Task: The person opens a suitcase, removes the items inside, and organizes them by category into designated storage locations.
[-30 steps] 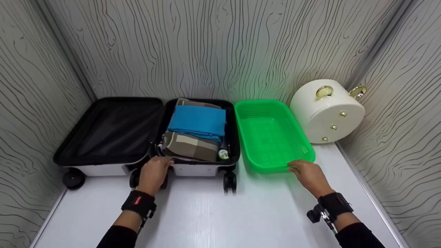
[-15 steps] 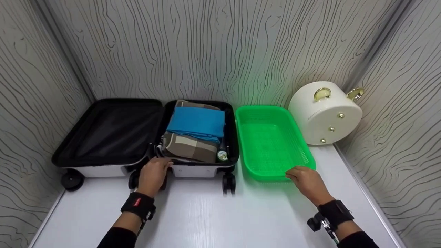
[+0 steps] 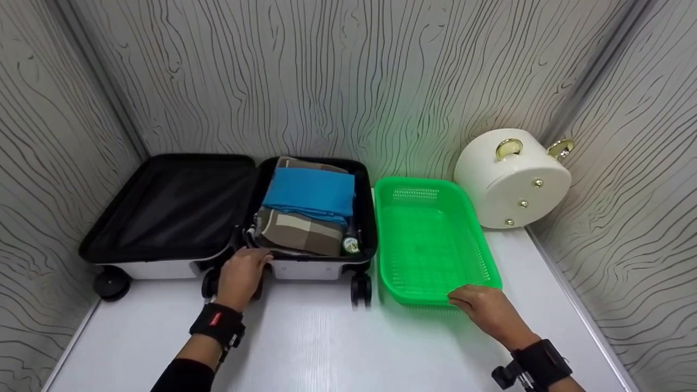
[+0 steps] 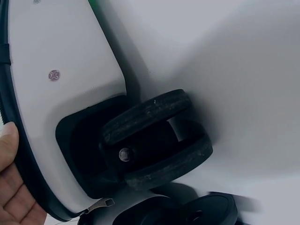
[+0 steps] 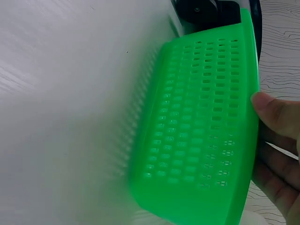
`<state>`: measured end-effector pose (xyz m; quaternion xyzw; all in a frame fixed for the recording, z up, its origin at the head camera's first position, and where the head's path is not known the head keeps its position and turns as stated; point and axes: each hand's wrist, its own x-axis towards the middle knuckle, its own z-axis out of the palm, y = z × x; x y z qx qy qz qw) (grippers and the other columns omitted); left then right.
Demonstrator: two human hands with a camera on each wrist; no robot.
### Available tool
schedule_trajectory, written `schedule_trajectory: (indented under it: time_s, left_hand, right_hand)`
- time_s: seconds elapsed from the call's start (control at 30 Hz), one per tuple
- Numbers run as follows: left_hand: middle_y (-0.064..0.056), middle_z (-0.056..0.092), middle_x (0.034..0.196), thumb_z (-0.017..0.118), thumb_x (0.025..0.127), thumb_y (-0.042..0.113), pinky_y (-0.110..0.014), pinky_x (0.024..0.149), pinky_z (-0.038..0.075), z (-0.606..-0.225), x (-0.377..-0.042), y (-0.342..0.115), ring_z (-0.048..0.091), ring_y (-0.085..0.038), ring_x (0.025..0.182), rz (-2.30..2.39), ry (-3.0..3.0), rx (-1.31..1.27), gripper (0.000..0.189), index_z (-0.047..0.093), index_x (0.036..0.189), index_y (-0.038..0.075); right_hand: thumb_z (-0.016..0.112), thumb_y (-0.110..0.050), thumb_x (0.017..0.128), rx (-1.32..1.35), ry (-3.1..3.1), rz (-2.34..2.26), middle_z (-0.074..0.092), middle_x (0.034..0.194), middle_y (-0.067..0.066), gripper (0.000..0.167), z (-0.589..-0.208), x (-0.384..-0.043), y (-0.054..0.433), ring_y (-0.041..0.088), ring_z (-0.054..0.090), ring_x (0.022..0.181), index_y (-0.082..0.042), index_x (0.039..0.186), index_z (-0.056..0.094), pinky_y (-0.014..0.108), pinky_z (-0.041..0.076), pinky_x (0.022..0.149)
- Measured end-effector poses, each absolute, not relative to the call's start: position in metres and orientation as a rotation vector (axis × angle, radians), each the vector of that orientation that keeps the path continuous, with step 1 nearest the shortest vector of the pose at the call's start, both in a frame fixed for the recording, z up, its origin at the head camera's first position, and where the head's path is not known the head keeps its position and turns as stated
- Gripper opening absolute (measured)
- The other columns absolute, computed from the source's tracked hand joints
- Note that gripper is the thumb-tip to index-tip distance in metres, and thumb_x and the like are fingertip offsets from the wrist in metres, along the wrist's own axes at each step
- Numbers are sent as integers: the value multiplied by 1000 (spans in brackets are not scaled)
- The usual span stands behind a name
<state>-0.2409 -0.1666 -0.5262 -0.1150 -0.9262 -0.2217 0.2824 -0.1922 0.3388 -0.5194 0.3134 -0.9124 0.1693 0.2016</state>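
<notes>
An opened suitcase (image 3: 313, 268) lies flat with its two black-lined halves side by side. In its right half are a folded blue cloth (image 3: 310, 189), brown checked fabric (image 3: 297, 233) and a small item with a round label (image 3: 350, 245). My left hand (image 3: 240, 276) grips the suitcase's front rim near the hinge; in the left wrist view its thumb (image 4: 8, 143) lies at the black edge, above a double wheel (image 4: 154, 140). On the right, my right hand (image 3: 487, 313) pinches the front rim of a green plastic basket (image 3: 435, 298), thumb (image 5: 272, 110) outside, other fingers over the inner side.
A round white case (image 3: 512, 179) with gold rings and studs leans in the back right corner, close behind the basket. Wood-patterned walls (image 3: 305, 76) enclose the white surface (image 3: 326, 348) on the back and both sides. Suitcase wheels (image 3: 361, 288) stick out at the front.
My right hand has drawn the green basket toward me, away from the back wall. The left hand keeps its hold on the suitcase rim, nearly still.
</notes>
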Motion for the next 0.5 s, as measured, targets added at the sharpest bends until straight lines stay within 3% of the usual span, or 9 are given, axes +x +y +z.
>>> schedule_trajectory:
  time_s: [0.3, 0.5]
  left_hand:
    - [-9, 73, 87, 76, 87, 17, -43, 72, 57, -526, -240, -168, 69, -27, 81, -594, -2467, -314, 12, 77, 91, 6]
    - [-11, 72, 88, 76, 86, 14, -45, 84, 55, -527, -241, -168, 69, -28, 83, -593, -2447, -353, 11, 76, 91, 4]
  right_hand:
    - [81, -8, 77, 939, -2583, 502, 69, 85, -15, 16, -511, -176, 335, 5, 67, 77, -19, 88, 76, 24, 55, 65]
    - [79, -12, 80, 975, -2716, 498, 70, 86, -11, 11, -502, -169, 335, 8, 67, 78, -15, 90, 76, 27, 55, 66]
